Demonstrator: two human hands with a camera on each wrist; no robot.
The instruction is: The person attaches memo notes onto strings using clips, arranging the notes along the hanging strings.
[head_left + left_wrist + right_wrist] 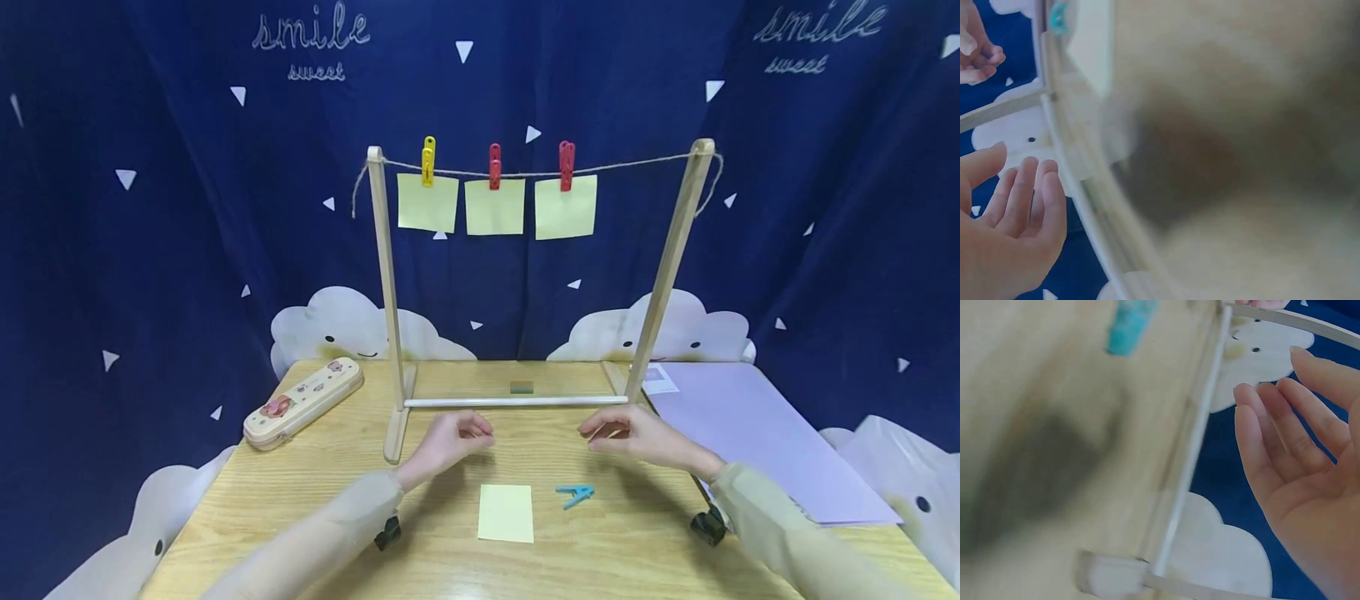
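1 pale yellow sticky note flat on the worktop; 1 small blue clothespin lying just right, apart.

The worktop is pale wood with visible grain, the rack smooth bare wood strung with rough twine, the notes matt paper, the pegs glossy plastic, the backdrop soft cloth.
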